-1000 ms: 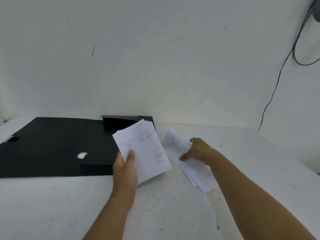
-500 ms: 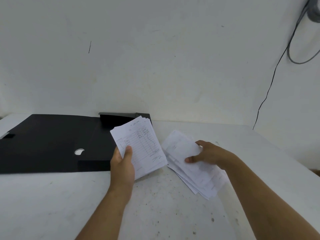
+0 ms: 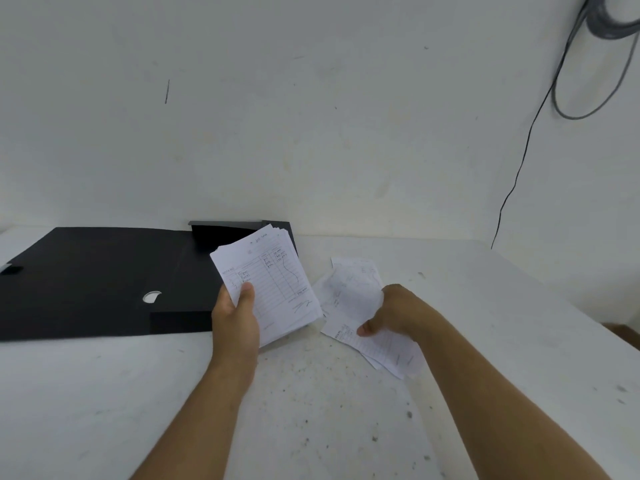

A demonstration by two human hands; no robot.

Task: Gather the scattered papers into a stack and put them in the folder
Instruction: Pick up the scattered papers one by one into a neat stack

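My left hand [image 3: 237, 322] holds a stack of white lined papers [image 3: 277, 282] tilted up above the table, thumb on the top sheet. To its right, loose white papers [image 3: 349, 289] lie spread on the white table. My right hand [image 3: 394, 315] grips these loose papers, its fingers curled around their upper sheets and lifting one edge. A black folder [image 3: 90, 278] lies open flat on the table to the left, with a small cut-out hole and a raised flap at its far right end, partly hidden behind the held stack.
The white table [image 3: 311, 410] is stained and speckled, and meets a white wall at the back. A thin black cable [image 3: 519, 174] hangs down the wall at the right. A small black tab [image 3: 10, 270] sits at the folder's left end.
My right hand slid toward me across the loose papers and closed on them, lifting the upper sheets. The left hand kept its stack almost still.
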